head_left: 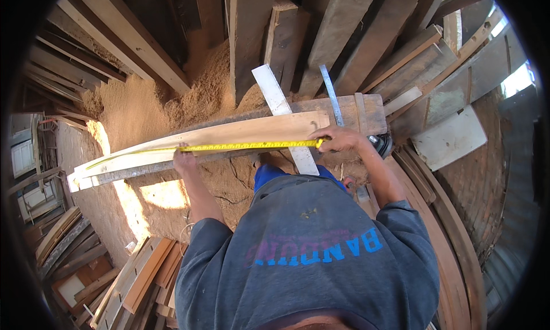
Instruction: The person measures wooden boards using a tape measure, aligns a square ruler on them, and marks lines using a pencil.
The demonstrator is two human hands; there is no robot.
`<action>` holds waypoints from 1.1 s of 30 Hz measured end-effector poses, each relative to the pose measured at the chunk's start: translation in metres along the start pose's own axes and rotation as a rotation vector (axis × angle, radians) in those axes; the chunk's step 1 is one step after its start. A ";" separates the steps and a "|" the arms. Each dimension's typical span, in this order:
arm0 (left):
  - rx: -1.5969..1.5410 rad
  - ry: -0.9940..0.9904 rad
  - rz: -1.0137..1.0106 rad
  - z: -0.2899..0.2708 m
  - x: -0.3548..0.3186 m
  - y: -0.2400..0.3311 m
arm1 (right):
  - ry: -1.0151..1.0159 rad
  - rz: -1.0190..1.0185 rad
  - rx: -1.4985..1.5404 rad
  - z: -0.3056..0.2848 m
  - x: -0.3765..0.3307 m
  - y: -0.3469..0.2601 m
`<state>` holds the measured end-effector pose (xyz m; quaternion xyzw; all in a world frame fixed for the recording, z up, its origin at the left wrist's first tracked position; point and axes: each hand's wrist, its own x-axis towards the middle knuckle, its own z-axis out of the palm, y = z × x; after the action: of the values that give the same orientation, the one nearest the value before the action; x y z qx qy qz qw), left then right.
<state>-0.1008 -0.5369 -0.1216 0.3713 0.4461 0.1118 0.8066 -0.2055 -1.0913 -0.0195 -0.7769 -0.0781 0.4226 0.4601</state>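
Note:
A yellow tape measure (pixel 246 146) is stretched along a long pale wooden plank (pixel 240 130), which lies on a rough bench beam (pixel 375 112). My right hand (pixel 341 139) is closed on the tape near the plank's right end; its fingers partly hide what they hold there. Farther left, my left hand (pixel 186 161) pinches the blade at the plank's near edge. Beyond that hand the blade runs on toward the plank's far left end. A whitish flat strip (pixel 272 92) crosses under the plank, and a narrow bluish metal strip (pixel 331 95) lies right of it.
Upright timbers (pixel 249 43) lean behind the bench, with heaped sawdust (pixel 134 112) among them. A dark power tool (pixel 378 143) sits by my right forearm. Stacked boards (pixel 152 272) lie at the lower left, curved planks (pixel 441 232) at the right. A white panel (pixel 450 137) rests farther right.

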 end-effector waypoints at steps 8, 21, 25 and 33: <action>-0.154 -0.056 0.162 -0.036 0.019 0.090 | -0.143 -0.042 -0.051 0.073 0.042 0.007; -0.025 -0.407 -0.114 -0.024 -0.063 -0.042 | -0.093 0.006 -0.093 0.074 0.035 0.030; 0.297 -0.725 -0.410 0.022 -0.180 -0.136 | -0.075 0.043 -0.029 0.071 0.024 0.031; 1.686 -1.189 0.600 0.062 -0.207 -0.174 | 0.706 0.262 0.155 0.003 -0.030 0.137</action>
<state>-0.1968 -0.7955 -0.0913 0.8973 -0.1941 -0.2373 0.3176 -0.2628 -1.1821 -0.1094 -0.8410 0.2173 0.1886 0.4582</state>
